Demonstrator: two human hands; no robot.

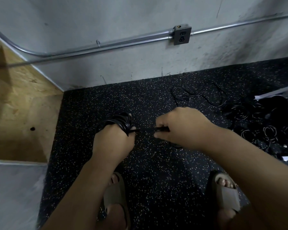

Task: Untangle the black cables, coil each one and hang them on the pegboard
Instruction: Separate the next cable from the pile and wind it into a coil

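At nine o'clock a board [22,103] is filling the edge, and just right of it my left hand [113,141] is curling shut around a coil [121,122] of black cable, its loops wrapping over my knuckles. A short taut strand [146,129] is running from the coil toward three o'clock into my right hand [181,128], whose fingers are pinching it tight, with an outlet [182,35] sitting on the wall at twelve o'clock above it. Farther toward three o'clock, more cables [259,123] are lying in a loose pile on the floor [156,171], well apart from my hands.
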